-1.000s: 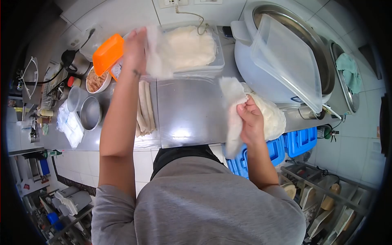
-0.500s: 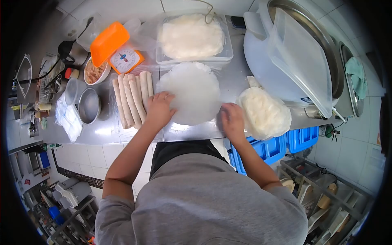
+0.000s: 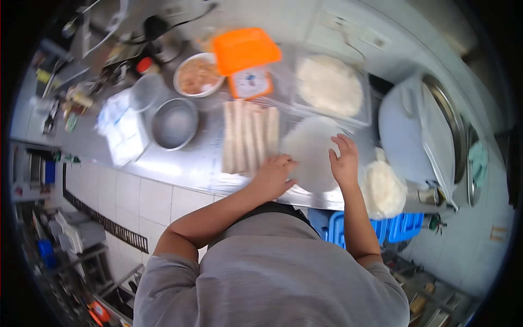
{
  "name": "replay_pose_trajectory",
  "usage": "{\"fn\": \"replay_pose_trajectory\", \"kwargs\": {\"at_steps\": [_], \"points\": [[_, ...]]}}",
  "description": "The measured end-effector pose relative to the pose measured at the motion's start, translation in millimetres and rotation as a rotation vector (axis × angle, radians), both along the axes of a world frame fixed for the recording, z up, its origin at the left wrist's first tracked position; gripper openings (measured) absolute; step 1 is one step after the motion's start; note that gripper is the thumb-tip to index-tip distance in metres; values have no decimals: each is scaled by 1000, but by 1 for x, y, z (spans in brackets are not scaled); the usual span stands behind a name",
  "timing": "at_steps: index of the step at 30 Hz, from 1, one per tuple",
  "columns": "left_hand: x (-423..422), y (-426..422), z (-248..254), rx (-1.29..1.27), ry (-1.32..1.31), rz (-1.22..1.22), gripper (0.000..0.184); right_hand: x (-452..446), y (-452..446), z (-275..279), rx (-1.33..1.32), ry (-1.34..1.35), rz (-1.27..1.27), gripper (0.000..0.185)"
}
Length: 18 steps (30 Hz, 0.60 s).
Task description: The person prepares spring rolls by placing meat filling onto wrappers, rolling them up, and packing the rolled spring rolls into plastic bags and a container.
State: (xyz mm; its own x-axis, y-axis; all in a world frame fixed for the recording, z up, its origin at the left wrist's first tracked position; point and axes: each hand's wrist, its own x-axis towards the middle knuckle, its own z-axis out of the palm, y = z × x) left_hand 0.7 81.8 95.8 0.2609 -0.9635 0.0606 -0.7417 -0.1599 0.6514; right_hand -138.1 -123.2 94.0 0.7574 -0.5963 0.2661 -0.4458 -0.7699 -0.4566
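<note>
A thin round white wrapper [image 3: 309, 143] lies flat on the steel counter in front of me. At its left edge rests my left hand [image 3: 277, 173], open with the thumb apart, beside a row of several long pale rolls [image 3: 249, 136] on plastic. My right hand [image 3: 344, 159] is over the wrapper's right side, its fingers loosely curved and apart, and nothing shows in it. Whether its fingertips touch the wrapper I cannot tell. Right of that hand sits a plastic bag with a white, soft-looking mass [image 3: 384, 188].
Behind the wrapper stands a clear tub [image 3: 366, 117] holding a white stack. Further left are an orange kitchen scale [image 3: 250, 83], a white bowl of pinkish filling [image 3: 199, 76] and a metal bowl [image 3: 174, 124]. A large pale container [image 3: 403, 125] stands at the right, above blue crates [image 3: 403, 228].
My view has swung left, so the counter things appear further right. My right hand has gone from the wrapper's near right edge to further up over its right side. My left hand stays at the left edge.
</note>
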Motion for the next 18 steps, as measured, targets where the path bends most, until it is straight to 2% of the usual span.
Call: {"fn": "replay_pose_trajectory", "kwargs": {"at_steps": [2, 7, 9, 11, 14, 18], "points": [[25, 35, 12, -76, 50, 49, 42, 56, 35, 26, 135, -162, 111, 34], [82, 124, 30, -153, 150, 187, 35, 218, 119, 37, 255, -182, 597, 39], [94, 166, 30, -150, 134, 302, 32, 289, 136, 17, 147, -160, 595, 45], [111, 206, 32, -146, 157, 431, 31, 387, 132, -9, 63, -91, 412, 54], [119, 244, 36, -135, 228, 584, 29, 436, 128, -5, 14, 275, 214, 62], [120, 280, 23, -86, 307, 772, 28, 454, 133, -12, -21, 316, 164, 61]]}}
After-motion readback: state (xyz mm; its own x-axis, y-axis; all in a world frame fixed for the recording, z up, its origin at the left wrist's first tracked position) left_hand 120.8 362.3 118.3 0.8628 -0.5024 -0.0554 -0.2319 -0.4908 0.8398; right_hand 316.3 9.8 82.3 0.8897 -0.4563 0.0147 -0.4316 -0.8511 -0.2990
